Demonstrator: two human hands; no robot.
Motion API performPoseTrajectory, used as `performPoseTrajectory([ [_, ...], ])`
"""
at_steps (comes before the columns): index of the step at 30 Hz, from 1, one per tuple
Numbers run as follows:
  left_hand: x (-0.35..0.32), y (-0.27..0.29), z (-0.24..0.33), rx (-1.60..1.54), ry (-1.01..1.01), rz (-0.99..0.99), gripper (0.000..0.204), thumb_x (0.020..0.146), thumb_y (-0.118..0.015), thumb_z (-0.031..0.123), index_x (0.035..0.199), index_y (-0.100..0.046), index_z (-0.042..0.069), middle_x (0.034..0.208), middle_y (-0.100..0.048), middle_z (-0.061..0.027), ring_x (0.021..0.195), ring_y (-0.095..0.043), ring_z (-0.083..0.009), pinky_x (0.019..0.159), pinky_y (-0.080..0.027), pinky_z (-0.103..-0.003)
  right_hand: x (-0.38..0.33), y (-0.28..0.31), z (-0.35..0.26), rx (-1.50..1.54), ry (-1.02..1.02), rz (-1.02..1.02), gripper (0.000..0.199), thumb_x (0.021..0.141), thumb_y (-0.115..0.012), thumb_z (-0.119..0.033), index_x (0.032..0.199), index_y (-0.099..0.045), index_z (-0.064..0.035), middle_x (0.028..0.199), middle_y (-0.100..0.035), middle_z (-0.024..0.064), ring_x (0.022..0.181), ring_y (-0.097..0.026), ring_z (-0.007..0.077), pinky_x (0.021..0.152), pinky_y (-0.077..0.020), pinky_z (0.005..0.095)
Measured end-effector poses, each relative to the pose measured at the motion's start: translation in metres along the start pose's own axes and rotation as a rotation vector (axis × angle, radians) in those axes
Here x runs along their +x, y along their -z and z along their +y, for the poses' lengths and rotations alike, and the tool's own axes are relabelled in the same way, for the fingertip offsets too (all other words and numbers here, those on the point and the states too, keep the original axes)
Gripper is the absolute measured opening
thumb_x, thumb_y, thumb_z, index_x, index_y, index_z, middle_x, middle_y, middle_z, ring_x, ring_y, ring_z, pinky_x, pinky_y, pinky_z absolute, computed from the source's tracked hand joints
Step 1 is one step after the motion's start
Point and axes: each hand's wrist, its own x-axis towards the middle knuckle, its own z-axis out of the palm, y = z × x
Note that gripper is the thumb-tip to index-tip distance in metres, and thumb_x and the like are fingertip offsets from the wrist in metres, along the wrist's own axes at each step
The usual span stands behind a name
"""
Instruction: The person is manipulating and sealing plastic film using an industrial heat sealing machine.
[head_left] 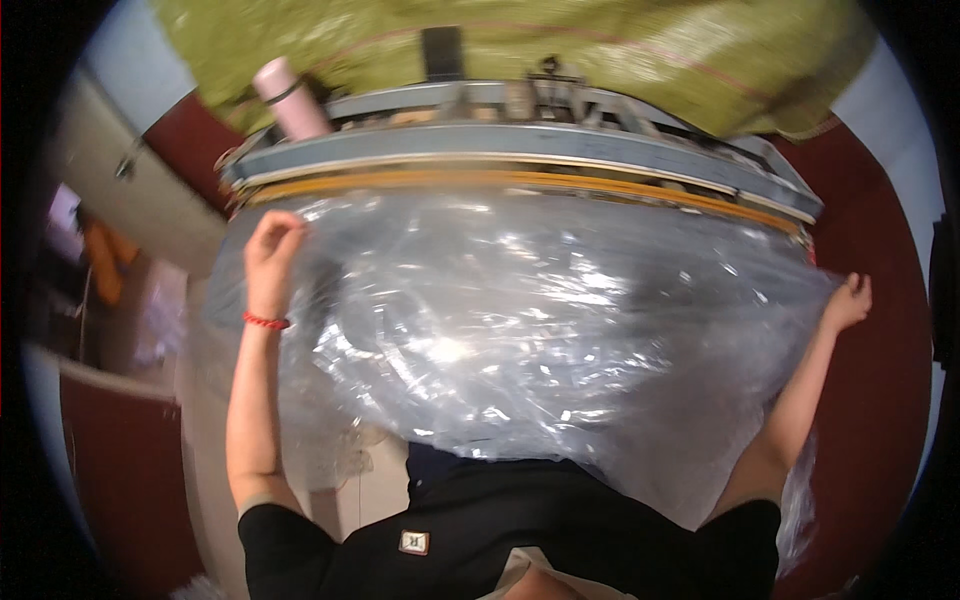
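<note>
A large sheet of clear plastic film (470, 300) spreads wide in front of me, wrinkled and shiny, and hangs down toward my body. At its upper left my left hand (272, 245), with a red beaded bracelet at the wrist, is closed in a pinch on the film. Far out to the right, my right hand (850, 302) pinches the film's other side, and the sheet pulls into taut folds toward it. Both arms are stretched apart. The fingertips are slightly blurred.
Behind the film runs a long blue-grey machine frame (520, 140) with an orange bar (480, 181) along its front. A pink bottle (290, 100) stands at its left end. Yellow-green woven sheeting (620, 60) covers the back. A door (135, 160) is at left.
</note>
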Motion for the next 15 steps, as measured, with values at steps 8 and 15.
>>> performPoseTrajectory([
  [8,-0.059,0.026,0.048,-0.058,-0.007,-0.013,0.004,0.078,-0.053,0.0,0.08,-0.052,0.003,0.082,-0.055,-0.0011,0.08,-0.051,-0.0092,0.075,-0.04,-0.023,-0.121,0.178,-0.379,1.359,0.56,-1.136,0.035,0.074,-0.062,-0.018,0.105,-0.052,-0.0044,0.106,-0.051,0.01,0.1,-0.048,0.0214,0.087,-0.0369,0.0307],
  [15,-0.076,0.041,0.069,0.19,0.01,-0.162,0.009,0.08,-0.053,0.007,0.087,-0.054,0.002,0.079,-0.054,-0.0013,0.077,-0.05,-0.0078,0.07,-0.041,-0.021,-0.218,0.205,-0.465,1.616,0.651,-1.944,0.02,0.074,-0.063,-0.019,0.084,-0.059,-0.003,0.079,-0.059,0.0037,0.076,-0.053,0.0116,0.071,-0.0424,0.0254],
])
